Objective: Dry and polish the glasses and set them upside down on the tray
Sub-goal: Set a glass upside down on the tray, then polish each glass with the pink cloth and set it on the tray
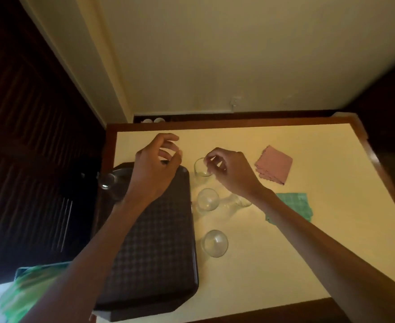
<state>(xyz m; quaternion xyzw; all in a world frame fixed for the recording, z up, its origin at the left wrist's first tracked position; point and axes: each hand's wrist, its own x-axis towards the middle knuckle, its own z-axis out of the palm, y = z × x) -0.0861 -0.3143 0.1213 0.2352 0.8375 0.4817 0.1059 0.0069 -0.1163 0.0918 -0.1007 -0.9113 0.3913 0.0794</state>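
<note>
Several clear glasses stand on the cream table beside a dark checked tray (159, 252). My right hand (229, 171) pinches the rim of the farthest glass (200, 170), which stands upright on the table. Nearer to me are a second glass (207, 199) and a third glass (215, 243). Another glass (237, 201) shows faintly under my right wrist. One glass (108, 183) sits at the tray's far left edge. My left hand (155, 169) hovers over the tray's far corner with curled, spread fingers and holds nothing.
A pink cloth (274, 164) lies on the table to the right of my right hand. A green cloth (295, 206) lies nearer, partly hidden under my right forearm. The table has a raised wooden rim (238, 121). A dark door stands to the left.
</note>
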